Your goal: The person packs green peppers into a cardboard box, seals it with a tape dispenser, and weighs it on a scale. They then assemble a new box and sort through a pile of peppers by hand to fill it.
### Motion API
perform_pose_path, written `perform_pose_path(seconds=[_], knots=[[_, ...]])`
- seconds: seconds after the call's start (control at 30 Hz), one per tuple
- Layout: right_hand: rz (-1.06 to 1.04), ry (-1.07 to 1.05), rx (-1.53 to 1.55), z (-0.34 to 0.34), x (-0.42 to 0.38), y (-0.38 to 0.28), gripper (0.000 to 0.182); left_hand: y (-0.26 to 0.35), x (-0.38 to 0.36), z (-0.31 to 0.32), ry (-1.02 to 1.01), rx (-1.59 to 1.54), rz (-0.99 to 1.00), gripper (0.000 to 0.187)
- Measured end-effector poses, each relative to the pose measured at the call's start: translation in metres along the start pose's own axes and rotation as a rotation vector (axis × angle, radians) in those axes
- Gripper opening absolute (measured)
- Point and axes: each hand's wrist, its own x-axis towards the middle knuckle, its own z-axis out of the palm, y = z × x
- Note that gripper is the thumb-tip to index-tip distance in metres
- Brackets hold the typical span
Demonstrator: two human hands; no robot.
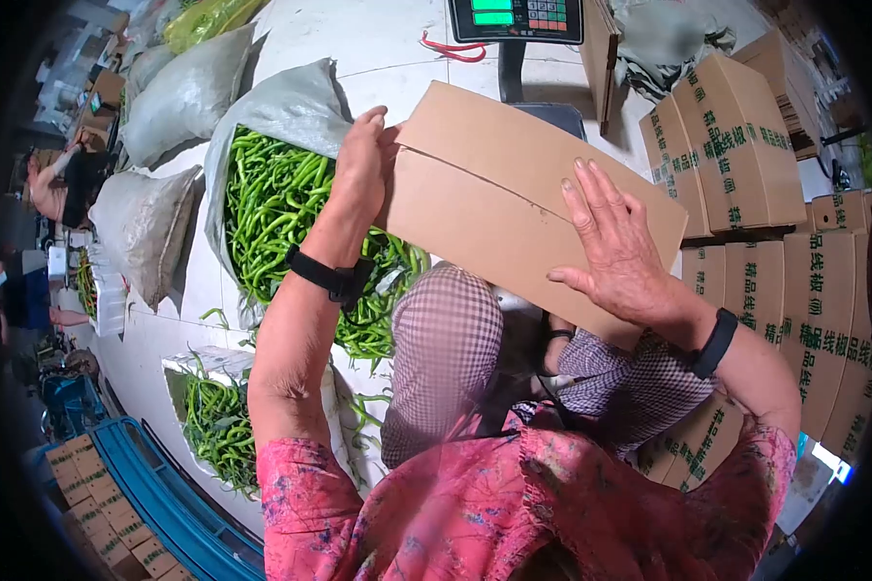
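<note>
Cardboard box [475, 198] is held over the knees [446, 329], left end met by the left hand [363, 165] (grip can't really be told), top pressed by the wide-spread right hand [612, 250]. Right edge's kinda crowded by cartons [731, 145]; some bare floor [383, 44] is seen past the far-left corner.

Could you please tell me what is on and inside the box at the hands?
The right hand lies on the box; the left hand touches its end. The closed flaps hide whatever is inside.

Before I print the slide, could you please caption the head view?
Left hand and right hand on a cardboard box beside a sack of green peppers.
</note>
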Motion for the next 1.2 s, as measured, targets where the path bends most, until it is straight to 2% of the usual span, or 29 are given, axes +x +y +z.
perform_pose_path(seconds=[0.03,0.07,0.13,0.17,0.2,0.27,0.4,0.43,0.53,0.6,0.63,0.7,0.73,0.8,0.83,0.87,0.93,1.07,1.17,1.2], knots=[[-0.032,-0.015,-0.010,0.001,0.001,0.009,0.092,0.001,-0.002,-0.003,-0.092,-0.172,-0.046,0.057],[-0.062,-0.035,-0.019,0.001,0.002,0.017,0.091,0.003,0.001,-0.003,-0.091,-0.175,-0.037,0.057],[-0.076,-0.005,-0.019,0.001,0.006,0.031,0.090,0.008,0.003,0.007,-0.363,-0.044,0.059,0.067],[-0.086,0.024,-0.015,0.001,0.007,0.034,0.090,0.012,0.009,0.016,-0.375,0.132,0.135,0.077],[-0.082,0.024,-0.018,-0.001,0.008,0.035,0.090,0.017,0.015,0.024,-0.380,0.131,0.136,0.077],[-0.116,0.016,-0.059,-0.005,0.011,0.040,0.088,0.026,0.030,0.038,-0.472,0.626,0.451,0.081],[-0.118,0.030,-0.055,-0.011,0.017,0.066,0.086,0.017,0.071,0.047,-0.603,0.571,0.451,0.065],[-0.128,0.024,-0.037,-0.012,0.017,0.071,0.084,0.012,0.074,0.052,-0.608,0.462,0.477,0.056],[-0.144,0.003,-0.005,-0.019,0.017,0.079,0.079,0.011,0.074,0.057,-0.515,0.501,0.452,0.051],[0.005,0.156,-0.084,-0.019,0.010,0.080,0.076,0.013,0.067,0.055,-0.462,0.581,0.459,0.048],[0.012,0.152,-0.083,-0.016,0.006,0.086,0.076,0.016,0.062,0.057,-0.413,0.653,0.474,0.045],[0.364,0.270,-0.164,-0.010,-0.013,0.096,0.063,0.024,0.051,0.058,-0.386,0.684,0.448,0.044],[0.397,0.254,-0.183,0.000,-0.023,0.106,0.063,0.022,0.050,0.063,-0.362,0.711,0.431,0.042],[0.624,0.353,0.325,0.014,-0.043,0.130,0.052,0.009,0.065,0.060,-0.369,0.728,0.507,0.044],[0.701,0.437,0.524,0.007,-0.039,0.120,0.054,0.008,0.064,0.065,-0.374,0.685,0.491,0.042],[0.740,0.450,0.491,0.006,-0.042,0.121,0.054,0.008,0.061,0.069,-0.374,0.647,0.478,0.041],[0.871,0.511,1.229,0.014,-0.048,0.129,0.056,0.002,0.065,0.070,-0.412,0.482,0.363,0.039],[0.945,0.604,1.318,0.031,-0.041,0.131,0.056,0.011,0.044,0.073,-0.462,0.372,0.316,0.039],[0.922,0.626,1.171,0.031,-0.038,0.131,0.055,0.018,0.029,0.074,-0.407,0.386,0.197,0.036],[0.935,0.540,1.021,0.025,-0.039,0.129,0.051,0.014,0.030,0.073,-0.410,0.391,0.196,0.036]])
